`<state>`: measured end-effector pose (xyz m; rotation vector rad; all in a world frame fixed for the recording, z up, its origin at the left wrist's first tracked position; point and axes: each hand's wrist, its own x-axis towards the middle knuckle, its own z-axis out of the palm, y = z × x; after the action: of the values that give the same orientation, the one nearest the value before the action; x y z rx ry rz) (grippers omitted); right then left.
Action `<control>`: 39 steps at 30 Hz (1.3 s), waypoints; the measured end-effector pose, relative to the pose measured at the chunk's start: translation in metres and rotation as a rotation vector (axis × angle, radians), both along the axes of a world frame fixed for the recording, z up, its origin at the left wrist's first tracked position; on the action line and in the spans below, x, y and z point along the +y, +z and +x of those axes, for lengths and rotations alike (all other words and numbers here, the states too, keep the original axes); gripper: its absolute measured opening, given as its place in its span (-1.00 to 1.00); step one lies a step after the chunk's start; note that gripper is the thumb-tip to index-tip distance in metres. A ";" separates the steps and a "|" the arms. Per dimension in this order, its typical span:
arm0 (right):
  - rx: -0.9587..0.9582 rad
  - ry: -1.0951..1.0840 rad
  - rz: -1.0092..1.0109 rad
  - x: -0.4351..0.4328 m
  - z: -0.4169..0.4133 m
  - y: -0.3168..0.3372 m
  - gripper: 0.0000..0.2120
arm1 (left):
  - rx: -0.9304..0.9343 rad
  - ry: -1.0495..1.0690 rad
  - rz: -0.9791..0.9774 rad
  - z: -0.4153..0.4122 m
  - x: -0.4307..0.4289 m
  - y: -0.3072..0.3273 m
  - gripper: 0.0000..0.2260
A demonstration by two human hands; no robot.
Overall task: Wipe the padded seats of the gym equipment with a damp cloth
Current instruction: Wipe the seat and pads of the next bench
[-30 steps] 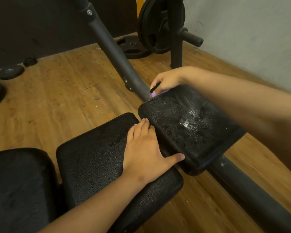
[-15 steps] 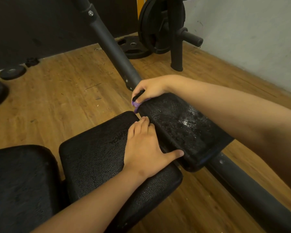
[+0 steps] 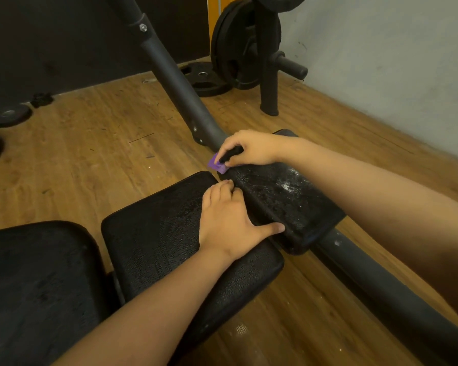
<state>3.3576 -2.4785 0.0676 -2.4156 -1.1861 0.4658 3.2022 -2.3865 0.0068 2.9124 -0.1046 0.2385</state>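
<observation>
The right hand [image 3: 249, 147] pinches a purple cloth [image 3: 216, 165] at the small pad [image 3: 296, 207] corner; the left hand [image 3: 230, 220] lies flat. Overshooting the edge could leave the white residue [image 3: 286, 186].

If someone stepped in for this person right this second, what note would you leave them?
Left hand: lies flat on the middle pad, thumb against the small end pad, holding nothing.
Right hand: grips a purple cloth at the end pad's far left corner.
Done: hard to say. The middle pad and the end pad look glossy, perhaps wet.
Left: white specks lie on the end pad and need wiping off. Neither hand is on the near pad, and I cannot tell whether it has been wiped.
</observation>
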 end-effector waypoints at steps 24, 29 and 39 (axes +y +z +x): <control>-0.246 -0.375 0.055 -0.033 -0.084 -0.023 -0.68 | 0.014 -0.112 -0.038 0.002 0.041 0.002 -0.38; -0.290 -0.372 0.147 -0.008 -0.052 -0.030 -0.65 | 0.000 -0.035 -0.045 0.015 0.036 -0.003 -0.26; -0.358 -0.285 0.199 -0.008 -0.052 -0.030 -0.68 | -0.166 0.073 -0.278 0.017 0.038 -0.001 -0.53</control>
<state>3.3054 -2.4861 0.0371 -2.4982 -0.9412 -0.1716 3.2194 -2.3488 0.0056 2.6195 0.0091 0.4676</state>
